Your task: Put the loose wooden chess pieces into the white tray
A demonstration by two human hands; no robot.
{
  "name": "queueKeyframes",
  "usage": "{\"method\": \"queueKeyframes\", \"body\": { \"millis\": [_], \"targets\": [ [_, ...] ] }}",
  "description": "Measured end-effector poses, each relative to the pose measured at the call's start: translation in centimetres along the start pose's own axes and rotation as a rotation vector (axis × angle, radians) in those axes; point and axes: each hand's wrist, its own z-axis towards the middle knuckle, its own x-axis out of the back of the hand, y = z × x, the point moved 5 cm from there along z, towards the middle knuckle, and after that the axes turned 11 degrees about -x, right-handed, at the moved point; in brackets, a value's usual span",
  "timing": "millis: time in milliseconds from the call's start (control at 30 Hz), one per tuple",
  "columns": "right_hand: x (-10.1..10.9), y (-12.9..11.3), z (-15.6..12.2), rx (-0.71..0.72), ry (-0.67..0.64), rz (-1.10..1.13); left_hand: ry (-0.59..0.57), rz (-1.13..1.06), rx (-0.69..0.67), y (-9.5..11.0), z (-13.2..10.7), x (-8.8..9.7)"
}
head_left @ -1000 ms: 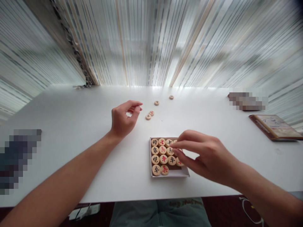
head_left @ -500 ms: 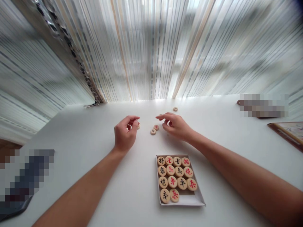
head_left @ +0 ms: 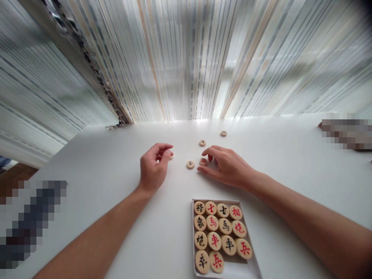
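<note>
My right hand (head_left: 228,164) has its thumb and fingers curled around a round wooden Chinese chess piece with a red character (head_left: 203,162), low over the white table. Just left of it lies a piece with a black character (head_left: 190,164). My left hand (head_left: 155,167) is closed, its fingers curled in; the pale edge of another chess piece (head_left: 171,157) shows at the thumb tip, mostly hidden. Nearer to me stands a shallow white box (head_left: 240,269) holding rows of pieces with red and black characters, its front right corner bare.
Two loose pieces lie farther back, one (head_left: 202,143) beyond my right hand and another (head_left: 223,133) near the curtain (head_left: 180,77). Blurred-out objects lie at the left (head_left: 31,221) and far right (head_left: 345,133) of the table (head_left: 116,155).
My right hand has come down and closed around the red piece, which has shifted right, away from the black one. My left hand has barely moved. The view has tilted slightly.
</note>
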Motion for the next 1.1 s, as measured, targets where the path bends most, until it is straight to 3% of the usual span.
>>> {"method": "queueKeyframes", "body": {
  "millis": [200,333,467,600,700,867,1100],
  "targets": [
    [0.5,-0.2,-0.2,0.042,-0.13,0.076,-0.01,-0.003,-0.01,0.2,-0.2,-0.1],
    [0.4,-0.1,0.0,0.037,-0.126,0.082,-0.055,0.014,-0.039,1.1,-0.6,-0.5],
    [0.5,-0.6,-0.3,0.055,-0.016,0.104,-0.122,-0.032,-0.028,2.3,-1.2,-1.3],
    [1.4,-2.1,-1.3,0.167,0.179,0.274,-0.22,-0.26,0.148,2.8,-1.9,-2.6],
    [1.8,-3.1,-1.9,0.217,0.231,0.325,-0.322,-0.47,0.283,3.3,-2.5,-3.6],
    [1.7,-3.5,-2.2,0.198,0.19,0.419,-0.435,-0.608,0.392,3.6,-3.2,-4.3],
    [1.3,-3.1,-1.8,0.027,-0.008,0.713,-0.369,-0.691,0.44,3.2,-3.3,-4.2]
  ]
}}
